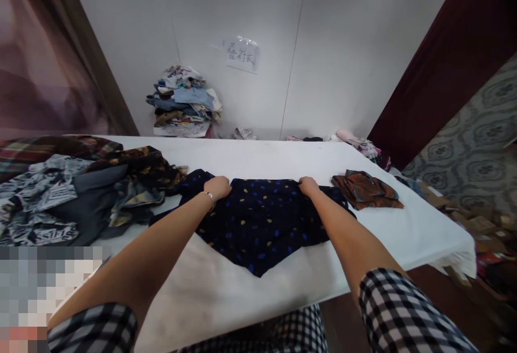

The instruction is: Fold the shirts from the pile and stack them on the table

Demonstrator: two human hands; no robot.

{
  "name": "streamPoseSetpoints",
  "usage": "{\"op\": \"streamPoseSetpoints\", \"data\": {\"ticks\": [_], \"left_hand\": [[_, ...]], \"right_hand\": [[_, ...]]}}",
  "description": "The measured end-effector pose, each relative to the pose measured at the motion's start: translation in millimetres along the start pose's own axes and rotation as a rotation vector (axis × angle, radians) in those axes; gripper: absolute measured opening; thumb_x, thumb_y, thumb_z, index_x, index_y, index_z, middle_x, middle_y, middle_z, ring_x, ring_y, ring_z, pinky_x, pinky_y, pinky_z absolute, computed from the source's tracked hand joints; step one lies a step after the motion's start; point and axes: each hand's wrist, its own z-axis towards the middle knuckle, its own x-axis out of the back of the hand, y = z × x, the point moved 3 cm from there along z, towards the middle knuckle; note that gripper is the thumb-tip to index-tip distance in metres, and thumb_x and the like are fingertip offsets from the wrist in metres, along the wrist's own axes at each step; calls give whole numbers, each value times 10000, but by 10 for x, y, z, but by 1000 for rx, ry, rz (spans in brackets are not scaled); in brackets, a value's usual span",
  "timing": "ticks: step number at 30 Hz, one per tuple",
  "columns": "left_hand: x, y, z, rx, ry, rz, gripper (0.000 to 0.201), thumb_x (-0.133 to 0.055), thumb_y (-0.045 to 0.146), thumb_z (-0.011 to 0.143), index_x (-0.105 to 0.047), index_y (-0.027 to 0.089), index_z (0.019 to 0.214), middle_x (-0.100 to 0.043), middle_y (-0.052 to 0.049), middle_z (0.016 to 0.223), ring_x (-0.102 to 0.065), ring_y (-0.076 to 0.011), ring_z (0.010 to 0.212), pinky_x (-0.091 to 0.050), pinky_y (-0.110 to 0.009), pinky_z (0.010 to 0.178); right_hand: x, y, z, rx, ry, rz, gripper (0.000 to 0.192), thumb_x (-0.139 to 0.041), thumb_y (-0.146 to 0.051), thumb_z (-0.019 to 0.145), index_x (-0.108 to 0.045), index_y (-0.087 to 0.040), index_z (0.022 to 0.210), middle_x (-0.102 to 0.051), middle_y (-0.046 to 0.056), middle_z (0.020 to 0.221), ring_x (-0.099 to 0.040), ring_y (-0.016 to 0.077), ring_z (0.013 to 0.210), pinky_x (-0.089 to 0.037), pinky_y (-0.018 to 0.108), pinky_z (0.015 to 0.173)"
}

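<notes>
A dark navy shirt [262, 213] with small blue and yellow spots lies spread on the white-covered table [291, 159] in front of me. My left hand [218, 187] is closed on its far edge at the left, with a bracelet at the wrist. At the right end of that same far edge, my right hand [309, 186] pinches the cloth. The fabric runs straight between both hands, and a pointed part hangs toward me at the near side. Sleeve-like parts stick out beyond each hand.
Left of the shirt lies a loose heap of clothes [92, 191]. A folded brown garment [367, 190] rests on the right. Behind the table stand a tall clothes pile [186, 100] and a wall with a paper sign [243, 54]. Cardboard boxes [480, 224] sit at the far right.
</notes>
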Motion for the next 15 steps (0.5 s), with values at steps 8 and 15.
{"op": "streamPoseSetpoints", "data": {"ticks": [8, 15], "left_hand": [[870, 284, 287, -65, 546, -243, 423, -392, 347, 875, -680, 214, 1156, -687, -106, 1212, -606, -270, 1143, -477, -361, 928], [320, 223, -5, -439, 518, -320, 478, -471, 342, 869, -576, 138, 1288, -492, -137, 1458, -440, -262, 1348, -344, -426, 1137]], "right_hand": [[621, -52, 368, 19, 351, 247, 565, -482, -312, 872, -460, -130, 1407, -589, 149, 1318, -584, 239, 1159, -469, 360, 977], [401, 64, -207, 174, 128, 550, 429, -639, -291, 766, -669, -178, 1178, -696, 106, 1169, -642, 251, 1095, -455, 449, 1020]]}}
